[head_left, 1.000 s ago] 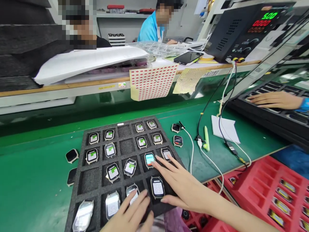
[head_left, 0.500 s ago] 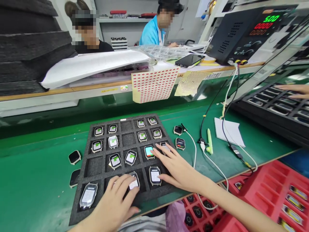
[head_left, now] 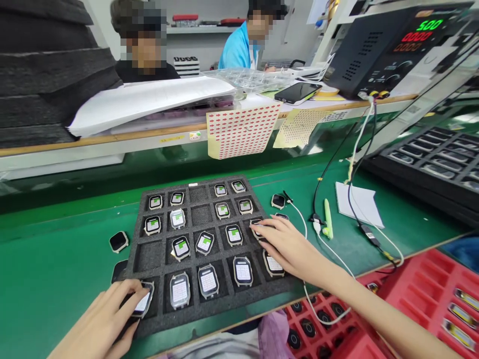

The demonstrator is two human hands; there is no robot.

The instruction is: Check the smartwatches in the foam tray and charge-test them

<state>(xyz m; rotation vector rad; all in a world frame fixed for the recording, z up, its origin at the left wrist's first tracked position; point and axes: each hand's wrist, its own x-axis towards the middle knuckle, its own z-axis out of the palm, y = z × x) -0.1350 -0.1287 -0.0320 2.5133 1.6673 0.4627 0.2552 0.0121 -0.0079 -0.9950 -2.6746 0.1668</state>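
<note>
- Green surface (head_left: 56, 259), black foam grid tray (head_left: 148, 255) of lit square smartwatches.
- Left hand (head_left: 99, 321): fingers curled over front-left corner watch (head_left: 143, 303); grip unclear. Moved there from the third front cell.
- Right hand (head_left: 294, 247): fingers open, tips on far-right watch (head_left: 257, 228); shifted off neighbour watch (head_left: 234, 234), teal before, now green.

Left grip (head_left: 108, 319): has moved left from the middle of the foam tray's (head_left: 202, 215) near row to the near-left corner, where its fingers now curl over the corner smartwatch (head_left: 144, 304).
Second smartwatch (head_left: 179, 290): was hidden under the left grip and is now uncovered.
Right grip (head_left: 292, 247): has slid right, and its fingertips now rest on the right-column smartwatch (head_left: 257, 228).
Middle smartwatch (head_left: 234, 234): its screen has turned from teal to white and green.
Near-right smartwatch (head_left: 274, 264): was covered by the palm and now shows.
Co-worker's hand: has gone from the black tray (head_left: 430, 159) at the right.
</note>
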